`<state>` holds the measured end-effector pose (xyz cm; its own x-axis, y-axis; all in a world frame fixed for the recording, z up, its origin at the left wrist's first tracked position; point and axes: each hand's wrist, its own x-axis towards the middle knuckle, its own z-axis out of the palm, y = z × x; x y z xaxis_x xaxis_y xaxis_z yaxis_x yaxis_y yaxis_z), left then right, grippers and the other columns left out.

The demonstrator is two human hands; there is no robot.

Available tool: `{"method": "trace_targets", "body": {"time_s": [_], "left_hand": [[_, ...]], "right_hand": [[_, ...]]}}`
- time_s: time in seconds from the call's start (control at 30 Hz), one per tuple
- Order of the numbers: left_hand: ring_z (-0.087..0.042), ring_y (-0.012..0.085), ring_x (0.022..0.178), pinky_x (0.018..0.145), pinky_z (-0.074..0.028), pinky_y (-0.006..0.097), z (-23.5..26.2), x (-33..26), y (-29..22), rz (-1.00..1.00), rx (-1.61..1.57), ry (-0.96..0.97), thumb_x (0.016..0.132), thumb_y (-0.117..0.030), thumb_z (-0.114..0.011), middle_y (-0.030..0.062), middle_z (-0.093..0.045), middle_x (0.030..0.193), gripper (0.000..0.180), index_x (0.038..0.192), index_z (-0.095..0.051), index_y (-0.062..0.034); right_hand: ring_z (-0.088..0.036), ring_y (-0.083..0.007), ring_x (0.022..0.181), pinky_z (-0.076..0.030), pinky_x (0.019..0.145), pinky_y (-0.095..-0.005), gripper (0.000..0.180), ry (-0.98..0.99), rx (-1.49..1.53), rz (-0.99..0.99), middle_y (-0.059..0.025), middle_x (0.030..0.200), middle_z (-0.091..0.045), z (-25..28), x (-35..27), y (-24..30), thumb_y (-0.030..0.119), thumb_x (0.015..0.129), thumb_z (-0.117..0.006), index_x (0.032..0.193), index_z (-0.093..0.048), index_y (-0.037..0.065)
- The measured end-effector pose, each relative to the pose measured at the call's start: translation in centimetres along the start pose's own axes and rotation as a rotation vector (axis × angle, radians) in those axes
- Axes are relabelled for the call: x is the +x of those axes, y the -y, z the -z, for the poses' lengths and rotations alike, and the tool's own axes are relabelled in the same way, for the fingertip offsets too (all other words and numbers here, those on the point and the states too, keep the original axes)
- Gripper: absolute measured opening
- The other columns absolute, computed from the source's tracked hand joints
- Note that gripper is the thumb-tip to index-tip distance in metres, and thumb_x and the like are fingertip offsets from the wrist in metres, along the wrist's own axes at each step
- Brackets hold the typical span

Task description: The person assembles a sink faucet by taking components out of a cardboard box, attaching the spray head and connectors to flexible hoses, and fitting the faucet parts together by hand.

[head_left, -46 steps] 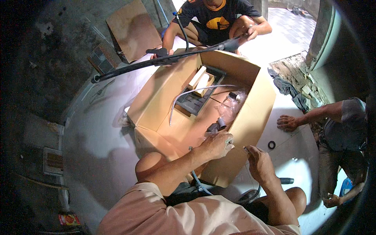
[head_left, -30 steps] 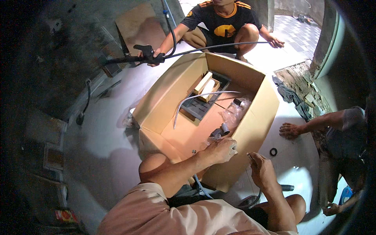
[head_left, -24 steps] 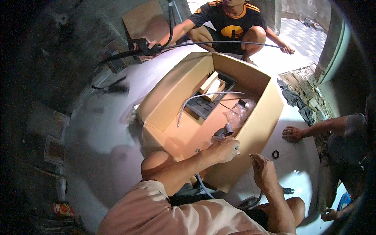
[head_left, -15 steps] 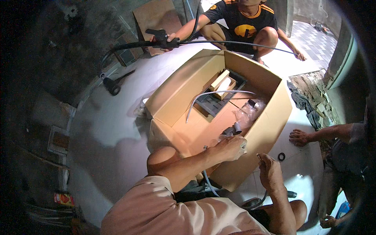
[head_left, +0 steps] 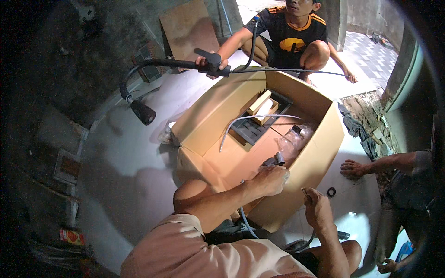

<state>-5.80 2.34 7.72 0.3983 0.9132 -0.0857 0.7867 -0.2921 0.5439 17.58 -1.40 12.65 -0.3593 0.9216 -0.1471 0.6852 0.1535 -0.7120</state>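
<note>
My left hand (head_left: 270, 180) is closed above the near edge of an open cardboard box (head_left: 320, 148); what its fingers hold, if anything, is hidden. Just beyond it, inside the box, lies a grey plastic pipe piece (head_left: 279, 159). My right hand (head_left: 317, 204) is raised off the box's near right side, fingertips pinched on something too small to make out. A dark hose (head_left: 309, 240) runs below that wrist. On the floor beside this hand lies a black ring (head_left: 331, 192).
Inside the box are a dark tray (head_left: 252, 134), a small carton (head_left: 262, 116), a thin grey hose (head_left: 241, 112) and plastic bags (head_left: 296, 139). Across it, a squatting co-worker holds a black kitchen faucet (head_left: 176, 64). Another person's hand (head_left: 353, 169) rests on the floor at right.
The co-worker's faucet has come lower and to the right, its spray head swinging nearer. Both my hands keep nearly the same place and closed shape.
</note>
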Motion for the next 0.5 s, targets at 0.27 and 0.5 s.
{"method": "trace_targets", "body": {"time_s": [0.27,0.5], "left_hand": [[-0.068,0.0434,0.081,0.071,-0.054,0.053,1.3,-0.1,-0.9,0.081,-0.065,-0.054,0.088,-0.011,-0.060,0.0232,-0.066,0.087,0.009,0.089,-0.064,-0.0032],[-0.066,0.0415,0.088,0.075,-0.053,0.050,0.0,0.0,-0.1,0.047,-0.078,-0.100,0.090,-0.013,-0.064,0.0205,-0.066,0.092,0.013,0.097,-0.059,-0.0032]], "right_hand": [[-0.067,-0.0455,0.091,-0.053,0.079,-0.0456,0.025,-0.101,0.085,0.128,-0.0276,0.100,-0.068,-0.8,0.3,-1.2,0.000,0.091,-0.058,0.115,-0.067,-0.001],[-0.066,-0.0455,0.091,-0.053,0.077,-0.0453,0.026,-0.049,0.104,0.082,-0.0283,0.097,-0.068,-0.2,0.3,-0.6,0.001,0.091,-0.057,0.115,-0.066,-0.001]]}}
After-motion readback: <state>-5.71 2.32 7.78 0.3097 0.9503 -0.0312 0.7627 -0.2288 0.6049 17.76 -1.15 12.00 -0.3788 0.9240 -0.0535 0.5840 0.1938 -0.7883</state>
